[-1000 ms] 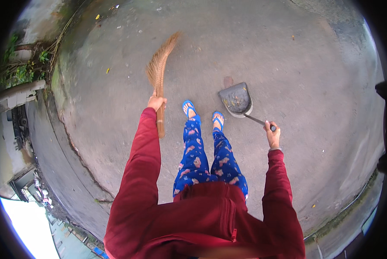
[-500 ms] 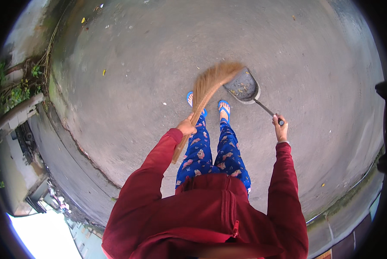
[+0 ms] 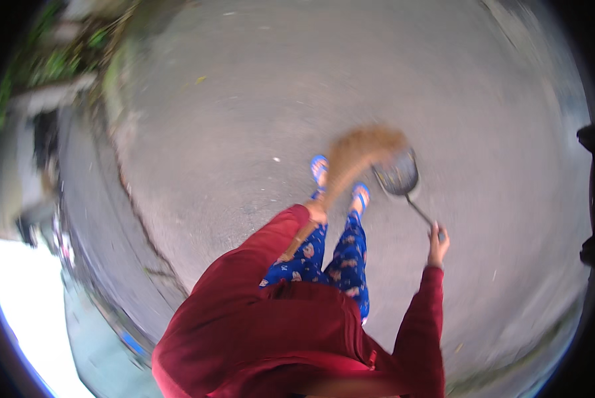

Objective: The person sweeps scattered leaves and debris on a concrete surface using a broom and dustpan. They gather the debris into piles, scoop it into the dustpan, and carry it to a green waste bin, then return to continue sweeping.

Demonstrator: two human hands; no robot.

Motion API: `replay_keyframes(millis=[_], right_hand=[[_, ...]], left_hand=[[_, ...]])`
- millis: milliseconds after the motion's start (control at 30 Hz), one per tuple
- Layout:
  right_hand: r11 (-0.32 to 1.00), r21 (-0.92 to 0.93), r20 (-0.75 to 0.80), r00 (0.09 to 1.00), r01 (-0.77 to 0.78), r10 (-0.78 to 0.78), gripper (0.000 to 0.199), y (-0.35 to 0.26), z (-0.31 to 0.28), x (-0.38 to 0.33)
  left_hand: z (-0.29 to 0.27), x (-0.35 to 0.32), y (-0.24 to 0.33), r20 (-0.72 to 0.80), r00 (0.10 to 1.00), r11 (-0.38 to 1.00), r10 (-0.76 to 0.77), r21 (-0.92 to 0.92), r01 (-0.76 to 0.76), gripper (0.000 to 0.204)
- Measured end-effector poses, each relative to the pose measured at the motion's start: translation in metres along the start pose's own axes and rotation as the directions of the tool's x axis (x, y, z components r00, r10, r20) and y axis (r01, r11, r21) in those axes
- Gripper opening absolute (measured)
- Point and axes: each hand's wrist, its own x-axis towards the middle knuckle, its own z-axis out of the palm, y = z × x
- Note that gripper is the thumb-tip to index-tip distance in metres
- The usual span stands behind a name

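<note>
My left hand (image 3: 316, 212) is closed round the handle of a brown straw broom (image 3: 357, 156), whose bristles are blurred and curve out to the right. Their tips lie at the open front of a dark, long-handled dustpan (image 3: 399, 175). In my right hand (image 3: 438, 244) is the end of that dustpan's handle, off to my right. Some small yellowish litter seems to lie in the pan, though blur hides its detail. My feet in blue flip-flops (image 3: 360, 197) stand on the ground just short of the bristles.
Grey concrete ground (image 3: 258, 86) spreads all around. A small white bit (image 3: 276, 159) and a yellow leaf (image 3: 200, 80) lie on it. Along the left runs a cracked edge (image 3: 128, 189), with green plants (image 3: 55, 66) beyond it at the far left.
The whole view has shifted and blurred. The broom's bristles have swung right and now overlap the dustpan's front more. Both hands keep their holds.
</note>
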Motion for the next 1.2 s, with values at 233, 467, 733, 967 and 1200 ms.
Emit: replay_keyframes(millis=[233, 467, 733, 967, 1200], right_hand=[[0.996, -0.007, -0.108, 0.991, -0.085, 0.084, 0.026, -0.064, 0.045, -0.016], [0.977, 0.214, -0.36, 0.928, -0.02, 0.098, 0.037, -0.11, 0.116, -0.002], [0.93, 0.365, -0.409, 0.904, 0.036, 0.125, 0.037, -0.166, 0.215, 0.078], [0.951, 0.309, -0.41, 0.905, 0.024, 0.11, 0.044, -0.245, 0.31, 0.154], [0.981, 0.191, -0.394, 0.915, -0.009, 0.085, 0.046, -0.349, 0.417, 0.223]], left_hand=[[-0.026, -0.127, -0.037, -0.119, 0.982, 0.962, 0.146, -0.214, -0.169, 0.087], [-0.035, -0.206, -0.148, -0.398, 0.916, 0.547, 0.053, -0.756, -0.36, 0.059], [-0.11, -0.181, -0.195, -0.658, 0.751, -0.49, -0.059, -0.636, -0.596, 0.008], [-0.275, -0.13, -0.209, -0.709, 0.641, -0.793, -0.292, -0.195, -0.577, 0.007], [-0.389, -0.115, -0.204, -0.605, 0.699, -0.867, -0.38, -0.031, -0.498, 0.007]])
